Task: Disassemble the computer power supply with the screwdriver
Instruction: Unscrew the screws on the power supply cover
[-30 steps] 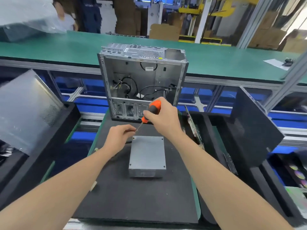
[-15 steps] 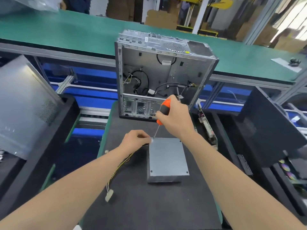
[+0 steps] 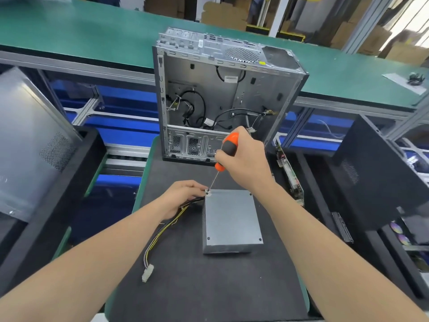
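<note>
A grey metal power supply (image 3: 232,219) lies flat on the black mat (image 3: 209,287). My right hand (image 3: 246,159) grips an orange and black screwdriver (image 3: 226,151), its tip set on the screw at the box's far left corner. My left hand (image 3: 183,194) rests at that same corner, its fingertips pinching around the tip and the screw. A yellow and black cable bundle (image 3: 160,231) runs from under my left hand to a white connector (image 3: 147,273) on the mat.
An open, emptied computer case (image 3: 222,98) stands upright just behind the mat. A grey side panel (image 3: 30,140) leans in a black bin at left, a black panel (image 3: 376,173) at right. A green conveyor belt (image 3: 92,33) runs behind.
The view has shifted so the power supply and case sit more to the right and nearer. Both hands stay at the far left corner with the screwdriver on the screw.
</note>
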Demonstrator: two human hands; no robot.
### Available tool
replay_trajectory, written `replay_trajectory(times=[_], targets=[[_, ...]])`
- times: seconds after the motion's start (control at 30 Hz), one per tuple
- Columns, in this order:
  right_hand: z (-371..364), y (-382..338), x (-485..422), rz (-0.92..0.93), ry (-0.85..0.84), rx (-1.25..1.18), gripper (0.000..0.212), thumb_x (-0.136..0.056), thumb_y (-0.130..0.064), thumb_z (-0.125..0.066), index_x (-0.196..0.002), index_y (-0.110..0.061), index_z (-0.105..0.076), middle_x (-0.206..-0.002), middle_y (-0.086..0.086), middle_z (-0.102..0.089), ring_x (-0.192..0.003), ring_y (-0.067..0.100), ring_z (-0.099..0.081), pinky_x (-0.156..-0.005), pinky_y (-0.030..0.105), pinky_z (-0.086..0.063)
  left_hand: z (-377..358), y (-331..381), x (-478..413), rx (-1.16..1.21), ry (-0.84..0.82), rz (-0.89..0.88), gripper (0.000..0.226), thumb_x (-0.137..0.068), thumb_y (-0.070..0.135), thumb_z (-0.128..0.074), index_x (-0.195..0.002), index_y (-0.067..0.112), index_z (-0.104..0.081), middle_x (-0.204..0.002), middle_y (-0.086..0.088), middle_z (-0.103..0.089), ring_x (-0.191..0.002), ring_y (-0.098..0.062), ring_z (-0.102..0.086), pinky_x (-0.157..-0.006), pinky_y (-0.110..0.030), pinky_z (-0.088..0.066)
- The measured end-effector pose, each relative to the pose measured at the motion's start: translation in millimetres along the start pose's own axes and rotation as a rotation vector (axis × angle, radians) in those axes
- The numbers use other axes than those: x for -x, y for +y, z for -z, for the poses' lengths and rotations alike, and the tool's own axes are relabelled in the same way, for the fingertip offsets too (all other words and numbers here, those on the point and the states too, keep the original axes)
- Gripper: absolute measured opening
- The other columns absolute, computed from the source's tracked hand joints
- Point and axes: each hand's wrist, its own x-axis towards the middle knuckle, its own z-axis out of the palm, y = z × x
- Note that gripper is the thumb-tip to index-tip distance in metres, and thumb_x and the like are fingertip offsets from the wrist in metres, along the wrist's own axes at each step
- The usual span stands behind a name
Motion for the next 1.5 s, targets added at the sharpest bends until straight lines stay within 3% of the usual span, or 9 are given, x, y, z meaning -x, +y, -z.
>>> replay_trajectory(times=[0.2, 0.3, 0.53, 0.63, 0.77, 0.93, 1.2, 1.33, 1.5], targets=[[-4.5, 4.4, 0.2, 0.033, -0.010, -0.042, 0.029, -0.081, -0.026, -0.072, -0.093, -0.013, -0.048, -0.068, -0.007, -0.053, -0.068, -0.014, -0.057, -0.050, 0.008, -0.042, -2.7, -2.4, 1.8, 0.009, 0.020, -0.012, 0.012, -0.085, 0.013, -0.078, -0.090, 0.024, -0.083, -0.104, -0.002, -0.080, -0.099, -0.013, -0.070, -0.087, -0.024, -0.045], [-5.3, 4.1, -0.1, 0.029, -0.019, -0.022, 0.030, -0.081, -0.028, -0.072, -0.095, -0.015, -0.049, -0.068, -0.009, -0.054, -0.071, -0.017, -0.056, -0.046, 0.014, -0.038, -3.1, -1.5, 1.9, -0.001, 0.032, -0.013, 0.012, -0.086, 0.013, -0.078, -0.089, 0.025, -0.083, -0.102, -0.002, -0.080, -0.092, -0.011, -0.067, -0.086, -0.025, -0.044], [6.2, -5.3, -4.0, 0.084, -0.166, 0.021, 0.031, -0.081, -0.027, -0.075, -0.101, -0.014, -0.054, -0.079, 0.000, -0.064, -0.079, 0.025, -0.061, -0.061, 0.037, -0.053, -1.4, -2.7, 4.3, -0.004, 0.011, -0.059, 0.018, -0.087, 0.005, -0.076, -0.095, 0.020, -0.082, -0.105, -0.008, -0.080, -0.099, -0.018, -0.069, -0.091, -0.028, -0.050], [12.7, -12.4, -8.2, 0.020, -0.144, 0.056, 0.031, -0.078, -0.024, -0.076, -0.091, -0.010, -0.052, -0.070, 0.003, -0.067, -0.074, 0.029, -0.066, -0.059, 0.038, -0.056, -0.6, 0.1, 8.2, -0.049, 0.008, -0.230, 0.030, -0.089, -0.004, -0.070, -0.104, 0.019, -0.080, -0.108, -0.009, -0.079, -0.102, -0.021, -0.072, -0.089, -0.025, -0.055], [19.6, -22.8, -10.1, -0.037, -0.276, 0.075, 0.027, -0.078, -0.026, -0.077, -0.082, -0.011, -0.055, -0.070, 0.006, -0.073, -0.073, 0.030, -0.072, -0.068, 0.046, -0.062, -6.6, 18.1, 13.6, -0.395, 0.025, -0.424, 0.022, -0.088, 0.015, -0.079, -0.102, 0.031, -0.080, -0.099, 0.013, -0.079, -0.097, -0.004, -0.073, -0.087, -0.013, -0.054], [21.0, -40.2, -19.0, 0.044, -0.209, 0.499, 0.052, -0.085, -0.061, -0.065, -0.069, -0.015, -0.047, -0.073, 0.003, -0.053, -0.069, 0.026, -0.058, -0.053, 0.031, -0.038, -18.9, 20.9, 12.6, -0.631, 0.151, -0.529, 0.031, -0.081, 0.003, -0.078, -0.079, 0.033, -0.076, -0.078, 0.023, -0.073, -0.081, 0.002, -0.067, -0.073, -0.005, -0.044], [11.1, -34.8, -37.2, -0.033, -0.289, 0.523, 0.035, -0.086, -0.024, -0.067, -0.070, -0.014, -0.038, -0.068, 0.003, -0.048, -0.054, 0.019, -0.043, -0.045, 0.026, -0.028, -21.5, 15.7, 16.0, -0.617, 0.180, -0.523, 0.022, -0.087, 0.007, -0.077, -0.094, 0.028, -0.079, -0.089, 0.027, -0.073, -0.089, 0.003, -0.067, -0.074, -0.006, -0.048], [20.3, -22.7, -44.4, 0.083, -0.382, 0.481, 0.040, -0.082, -0.025, -0.068, -0.060, -0.011, -0.037, -0.052, 0.002, -0.031, -0.052, 0.024, -0.027, -0.050, 0.026, -0.026, -25.7, 16.5, 16.5, -0.634, 0.199, -0.558, 0.021, -0.086, 0.002, -0.077, -0.094, 0.022, -0.078, -0.088, 0.018, -0.075, -0.088, 0.008, -0.065, -0.076, -0.002, -0.043], [30.6, -19.2, -52.3, 0.395, -0.542, 0.486, 0.025, -0.087, -0.030, -0.070, -0.073, -0.011, -0.062, -0.059, 0.000, -0.054, -0.057, 0.019, -0.042, -0.055, 0.032, -0.041, -23.8, 20.0, 17.4, -0.620, 0.191, -0.549, 0.020, -0.086, 0.009, -0.078, -0.091, 0.029, -0.076, -0.089, 0.016, -0.076, -0.086, 0.000, -0.069, -0.078, -0.015, -0.051]])
